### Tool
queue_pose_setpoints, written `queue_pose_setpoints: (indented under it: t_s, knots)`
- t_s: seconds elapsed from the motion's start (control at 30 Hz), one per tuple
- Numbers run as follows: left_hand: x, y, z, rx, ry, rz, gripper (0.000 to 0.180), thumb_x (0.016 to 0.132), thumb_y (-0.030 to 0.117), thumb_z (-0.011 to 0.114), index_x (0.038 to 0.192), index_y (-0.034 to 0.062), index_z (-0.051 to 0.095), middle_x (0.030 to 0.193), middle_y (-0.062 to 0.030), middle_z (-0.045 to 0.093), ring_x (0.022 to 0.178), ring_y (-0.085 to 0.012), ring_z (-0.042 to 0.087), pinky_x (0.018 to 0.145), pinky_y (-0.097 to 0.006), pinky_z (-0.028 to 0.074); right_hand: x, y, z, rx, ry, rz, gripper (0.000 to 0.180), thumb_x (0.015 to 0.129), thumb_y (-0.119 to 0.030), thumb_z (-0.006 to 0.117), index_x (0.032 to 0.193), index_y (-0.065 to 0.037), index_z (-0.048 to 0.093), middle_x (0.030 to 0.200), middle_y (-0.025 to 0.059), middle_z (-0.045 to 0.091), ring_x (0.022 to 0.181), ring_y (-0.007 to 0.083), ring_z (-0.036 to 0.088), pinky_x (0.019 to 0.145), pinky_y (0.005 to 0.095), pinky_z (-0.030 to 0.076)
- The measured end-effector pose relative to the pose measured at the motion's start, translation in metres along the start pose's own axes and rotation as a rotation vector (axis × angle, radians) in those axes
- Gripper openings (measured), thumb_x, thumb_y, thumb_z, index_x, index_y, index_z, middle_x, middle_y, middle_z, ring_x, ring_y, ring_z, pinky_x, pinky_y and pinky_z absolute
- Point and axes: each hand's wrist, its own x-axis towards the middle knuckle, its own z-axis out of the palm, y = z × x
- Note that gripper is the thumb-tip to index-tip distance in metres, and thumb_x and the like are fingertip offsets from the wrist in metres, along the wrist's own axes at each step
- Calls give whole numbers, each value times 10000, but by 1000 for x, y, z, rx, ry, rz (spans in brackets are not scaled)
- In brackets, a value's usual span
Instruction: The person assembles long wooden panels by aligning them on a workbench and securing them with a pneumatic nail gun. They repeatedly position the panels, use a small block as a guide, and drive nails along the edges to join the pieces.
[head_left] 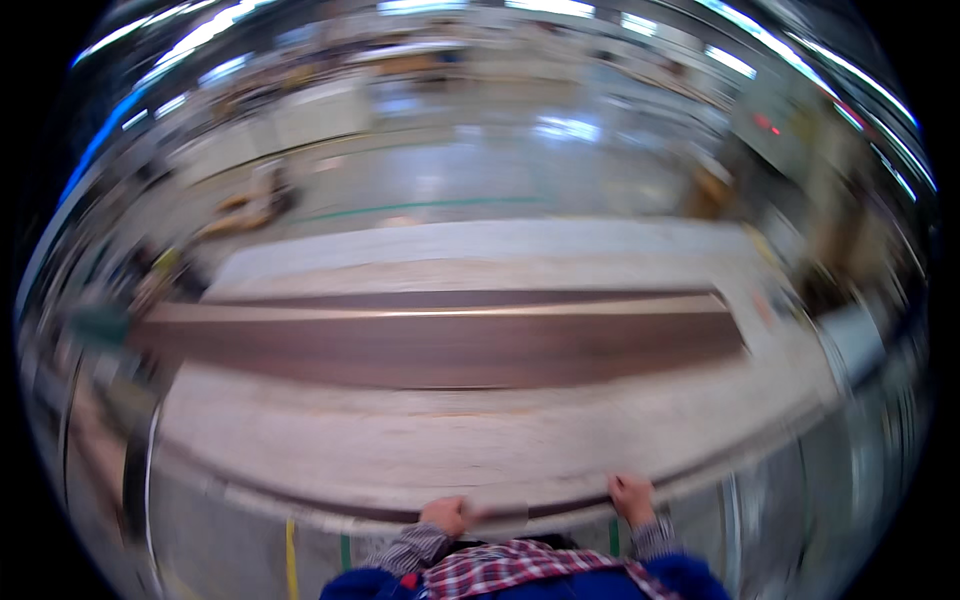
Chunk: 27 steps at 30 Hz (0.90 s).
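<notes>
Frame heavily motion-blurred throughout; fine detail lost.

Floor (480, 180): grey, glossy, reflecting ceiling lights, filling the upper half. Green line painted across it beyond the bench.

Bench (480, 440): wide, pale, mottled top, spanning nearly the full width, near edge curving along the bottom of view.

Panel (440, 345): long, dark brown, lying flat across the bench middle, left to right, with a lighter strip along its far edge. Well apart from both hands.

Sheet (480, 245): pale, flat, just behind the panel on the far side of the bench.

Edge strip (540, 508): thin, dark, running along the near rim of the bench between the two hands.

Sleeves: plaid cuffs under blue, entering from the lower edge.

Left hand (447, 515): at the near bench edge, fingers curled together over the rim, on or at the strip; true grip vs. mere rest cannot be told through blur.

Right hand (632, 497): on the same edge, further right, fingers bent down over the rim; clamped or not, cannot tell.
</notes>
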Motion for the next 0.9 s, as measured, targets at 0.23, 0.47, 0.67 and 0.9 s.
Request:
queue_pose_setpoints:
  t_s: [0.23,0.47,0.67,0.9]
  knots:
    - [-38,-11,18,36,356,-27,408,685,472,687,653,79,584,626,-111,605,623,-289,598,572,-383,464,25,-3,10,-10,88,-232,197,757,-217,594,632,-67,562,637,103,551,618,302,542,545,399,427]
    - [-29,-24,42,74,496,126,330,668,368,693,753,83,550,753,-114,554,710,-305,530,638,-425,414,35,1,7,183,-5,-224,154,772,-192,576,719,-48,569,697,124,568,675,306,563,610,392,458]
    - [-34,-4,2,411,420,59,306,795,346,580,1008,130,624,958,-110,585,824,-318,544,770,-463,417,66,0,15,592,-214,44,214,863,-231,553,848,-20,584,736,124,597,648,214,568,603,313,453]
    - [7,30,-20,361,564,226,365,655,298,678,917,67,570,887,-138,547,802,-289,515,743,-426,360,168,57,-5,966,-579,491,307,915,-309,473,944,-20,572,768,51,615,604,77,534,541,217,467]
